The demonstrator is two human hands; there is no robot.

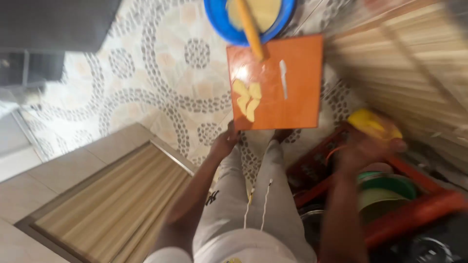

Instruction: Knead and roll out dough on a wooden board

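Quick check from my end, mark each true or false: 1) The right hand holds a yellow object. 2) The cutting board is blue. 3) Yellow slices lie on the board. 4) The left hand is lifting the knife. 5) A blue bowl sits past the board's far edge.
1) True: the right hand grips a yellow object above the red crate; motion blur hides what kind it is.
2) False: the cutting board is orange.
3) True: several yellow slices lie on its left half.
4) False: the left hand rests at the board's near edge; the knife lies alone on the board.
5) True: the blue bowl sits beyond it on the tiled floor.
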